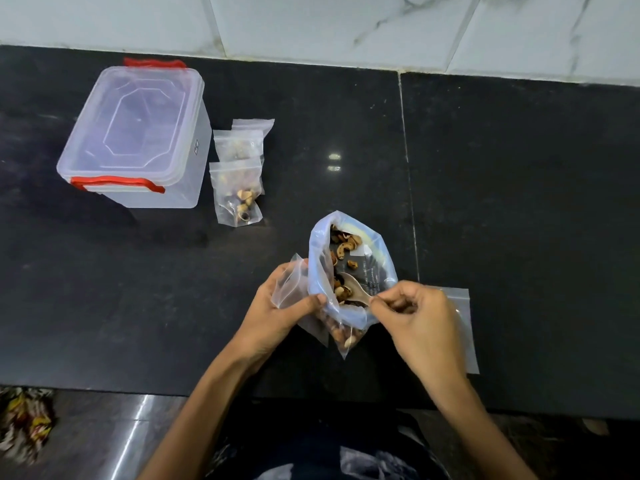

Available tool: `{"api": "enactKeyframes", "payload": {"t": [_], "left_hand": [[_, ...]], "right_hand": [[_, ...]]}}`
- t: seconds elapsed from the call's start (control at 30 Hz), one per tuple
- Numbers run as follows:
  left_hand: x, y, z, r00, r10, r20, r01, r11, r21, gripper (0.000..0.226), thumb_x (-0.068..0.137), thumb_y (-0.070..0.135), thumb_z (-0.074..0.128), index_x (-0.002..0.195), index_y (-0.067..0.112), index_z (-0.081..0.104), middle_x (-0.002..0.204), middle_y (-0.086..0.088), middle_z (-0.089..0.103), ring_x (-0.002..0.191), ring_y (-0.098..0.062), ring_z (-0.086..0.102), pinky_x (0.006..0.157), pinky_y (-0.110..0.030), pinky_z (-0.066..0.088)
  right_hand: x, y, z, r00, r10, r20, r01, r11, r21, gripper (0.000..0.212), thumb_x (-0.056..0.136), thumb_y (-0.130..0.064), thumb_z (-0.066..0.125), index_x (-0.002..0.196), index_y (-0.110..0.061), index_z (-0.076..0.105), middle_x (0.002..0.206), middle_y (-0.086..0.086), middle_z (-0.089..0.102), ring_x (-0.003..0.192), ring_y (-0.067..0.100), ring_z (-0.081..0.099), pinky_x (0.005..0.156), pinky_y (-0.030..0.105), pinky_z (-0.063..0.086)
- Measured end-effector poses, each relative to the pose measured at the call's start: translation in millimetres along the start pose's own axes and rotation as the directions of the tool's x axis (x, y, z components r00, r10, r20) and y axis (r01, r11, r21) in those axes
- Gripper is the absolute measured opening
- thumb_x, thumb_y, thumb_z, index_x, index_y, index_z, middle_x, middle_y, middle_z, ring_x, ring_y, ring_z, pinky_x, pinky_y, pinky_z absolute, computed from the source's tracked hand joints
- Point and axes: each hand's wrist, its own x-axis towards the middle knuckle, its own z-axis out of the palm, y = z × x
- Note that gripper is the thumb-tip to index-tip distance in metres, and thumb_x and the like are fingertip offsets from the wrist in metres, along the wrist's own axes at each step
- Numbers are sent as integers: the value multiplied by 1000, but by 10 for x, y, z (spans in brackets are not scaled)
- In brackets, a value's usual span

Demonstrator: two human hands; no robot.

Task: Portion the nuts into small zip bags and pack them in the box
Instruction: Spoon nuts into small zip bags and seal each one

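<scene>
Presently my left hand (277, 306) grips an empty small zip bag (289, 282), thumb across its front and fingers curled behind, holding it just left of the big bag of nuts (349, 271) and touching that bag's side. My right hand (415, 317) pinches the handle end of a small pale spoon (353, 287) between thumb and fingertips; the other fingers are curled in. The spoon's bowl lies inside the big bag's open mouth, among the nuts (341, 291) gathered at the near side. The big bag stands between my two hands, mouth spread wide and facing up, with more nuts visible through its lower corner near my left thumb.

Under my right hand a flat empty zip bag (462, 327) lies on the black counter (519, 202), partly hidden by my wrist. Farther off to the left, three filled small bags (239, 192) rest overlapping one another in a short row, just beside the clear plastic box (138, 140). The box sits well apart from my hands, its lid on and its red clips (117, 183) visible at the near and far edges. White marbled tiles (346, 26) run behind the counter. Nothing lies between the big bag and the box except bare counter.
</scene>
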Motion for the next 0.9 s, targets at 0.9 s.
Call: {"api": "enactKeyframes", "payload": {"t": [0.9], "left_hand": [[-197, 189, 107, 868, 468, -168, -315, 778, 543, 53, 66, 28, 85, 105, 36, 50, 107, 18, 57, 103, 4, 55, 83, -8, 44]], "right_hand": [[-131, -162, -409, 991, 125, 39, -127, 856, 500, 8, 73, -9, 74, 68, -14, 71, 50, -9, 62, 40, -2, 50, 40, 9, 38]]}}
